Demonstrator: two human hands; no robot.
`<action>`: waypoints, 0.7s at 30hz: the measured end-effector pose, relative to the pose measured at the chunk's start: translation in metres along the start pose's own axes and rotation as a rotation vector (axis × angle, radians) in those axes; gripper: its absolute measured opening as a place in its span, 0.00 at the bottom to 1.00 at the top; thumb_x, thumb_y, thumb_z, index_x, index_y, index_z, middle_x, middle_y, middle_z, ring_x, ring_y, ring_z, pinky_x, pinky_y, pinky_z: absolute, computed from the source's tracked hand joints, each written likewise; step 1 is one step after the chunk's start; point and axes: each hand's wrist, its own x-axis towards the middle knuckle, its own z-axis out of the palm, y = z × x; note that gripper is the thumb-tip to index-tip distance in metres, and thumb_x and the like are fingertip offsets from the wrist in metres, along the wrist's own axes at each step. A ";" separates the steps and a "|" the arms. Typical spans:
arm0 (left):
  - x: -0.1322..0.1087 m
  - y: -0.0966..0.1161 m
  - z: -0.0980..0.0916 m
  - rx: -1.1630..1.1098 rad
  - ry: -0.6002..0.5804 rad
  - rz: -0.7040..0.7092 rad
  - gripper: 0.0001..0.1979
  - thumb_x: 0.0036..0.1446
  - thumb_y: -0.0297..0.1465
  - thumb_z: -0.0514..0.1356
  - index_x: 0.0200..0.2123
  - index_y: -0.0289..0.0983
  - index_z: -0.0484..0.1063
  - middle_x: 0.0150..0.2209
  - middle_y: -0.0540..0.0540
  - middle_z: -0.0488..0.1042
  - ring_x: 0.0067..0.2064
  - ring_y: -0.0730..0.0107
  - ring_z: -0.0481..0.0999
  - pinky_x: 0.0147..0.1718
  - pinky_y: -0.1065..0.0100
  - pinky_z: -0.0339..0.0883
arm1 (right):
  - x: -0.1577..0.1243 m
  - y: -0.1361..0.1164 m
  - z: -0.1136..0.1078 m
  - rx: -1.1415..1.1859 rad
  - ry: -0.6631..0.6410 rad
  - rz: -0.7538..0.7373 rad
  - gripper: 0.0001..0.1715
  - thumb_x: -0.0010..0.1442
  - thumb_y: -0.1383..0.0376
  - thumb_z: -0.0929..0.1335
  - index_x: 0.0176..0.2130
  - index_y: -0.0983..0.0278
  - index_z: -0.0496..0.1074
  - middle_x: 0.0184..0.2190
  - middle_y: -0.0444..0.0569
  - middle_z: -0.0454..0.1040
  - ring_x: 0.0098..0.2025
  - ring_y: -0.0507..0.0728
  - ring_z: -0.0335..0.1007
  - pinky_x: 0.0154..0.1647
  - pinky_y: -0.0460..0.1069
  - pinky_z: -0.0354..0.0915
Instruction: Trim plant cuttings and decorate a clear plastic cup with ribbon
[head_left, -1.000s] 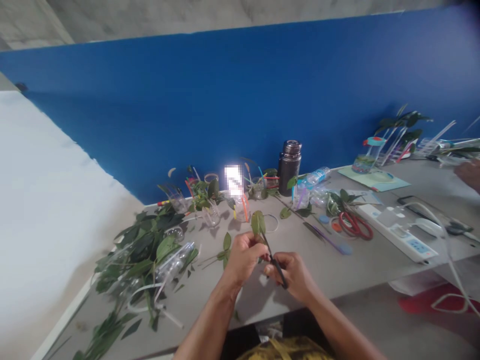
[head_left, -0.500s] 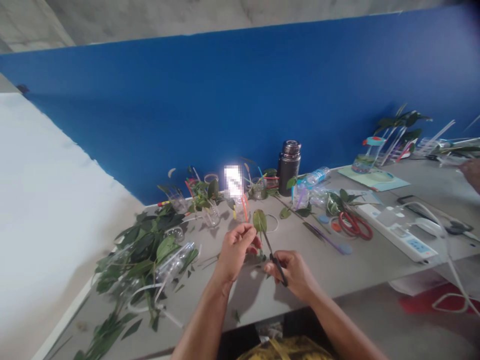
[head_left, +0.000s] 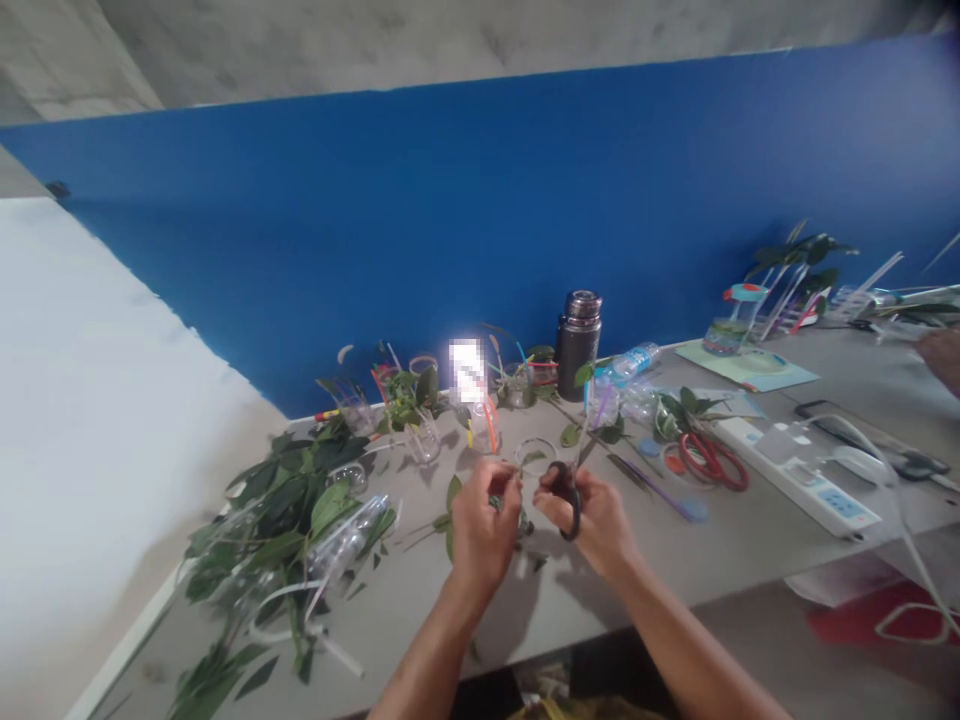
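Observation:
My right hand (head_left: 600,515) grips black-handled scissors (head_left: 575,518), with a finger and thumb in the loops and the blades pointing up and away. Close beside it, my left hand (head_left: 486,525) is closed in a pinch, thumb against fingertips. What lies between those fingers is too small or hidden to make out. Green leaves on a stem (head_left: 451,518) show just left of this hand, partly covered by it. Beyond the fingertips, a small leaf piece (head_left: 534,457) lies within a clear ring (head_left: 551,445). Small green scraps (head_left: 538,562) are scattered under the hands.
Leafy branches (head_left: 281,510) and plastic pieces crowd the left. Behind are clear cups with straws (head_left: 484,425) and a dark thermos (head_left: 579,345). Red-handled scissors (head_left: 712,462), a power strip (head_left: 799,475) and a bottle (head_left: 636,360) stand right. Another person's hand (head_left: 941,355) shows at the right edge.
The upright leaf at my left fingertips no longer shows there. The scissors have come away from it and swung upright. My left hand has turned and shifted right, uncovering the leaves beside it.

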 end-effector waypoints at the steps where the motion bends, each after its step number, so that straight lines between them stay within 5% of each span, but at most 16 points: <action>1: -0.002 -0.001 0.002 0.059 0.008 0.070 0.03 0.59 0.32 0.64 0.35 0.40 0.77 0.35 0.43 0.82 0.38 0.59 0.80 0.43 0.62 0.71 | 0.005 -0.004 0.003 0.011 0.001 -0.028 0.22 0.45 0.51 0.77 0.33 0.64 0.75 0.25 0.45 0.72 0.27 0.54 0.66 0.27 0.47 0.64; 10: 0.005 -0.002 -0.005 0.028 0.005 0.263 0.04 0.56 0.32 0.67 0.36 0.41 0.77 0.56 0.37 0.77 0.58 0.51 0.75 0.56 0.56 0.68 | 0.041 -0.025 0.012 0.022 0.051 -0.117 0.15 0.47 0.55 0.72 0.29 0.64 0.73 0.24 0.45 0.73 0.27 0.54 0.66 0.27 0.47 0.64; 16: 0.033 -0.008 -0.025 -0.229 0.052 -0.119 0.08 0.55 0.36 0.66 0.34 0.38 0.76 0.32 0.45 0.79 0.34 0.65 0.77 0.36 0.67 0.70 | 0.106 -0.061 0.012 -0.069 -0.012 -0.237 0.15 0.45 0.56 0.73 0.28 0.65 0.73 0.22 0.42 0.69 0.25 0.51 0.62 0.24 0.46 0.59; 21: 0.046 -0.032 -0.030 -0.126 0.066 -0.173 0.07 0.51 0.36 0.63 0.27 0.37 0.73 0.26 0.48 0.77 0.27 0.69 0.73 0.31 0.69 0.68 | 0.162 -0.061 0.032 -0.133 -0.014 -0.216 0.17 0.43 0.55 0.75 0.27 0.65 0.72 0.20 0.41 0.66 0.23 0.50 0.58 0.22 0.46 0.53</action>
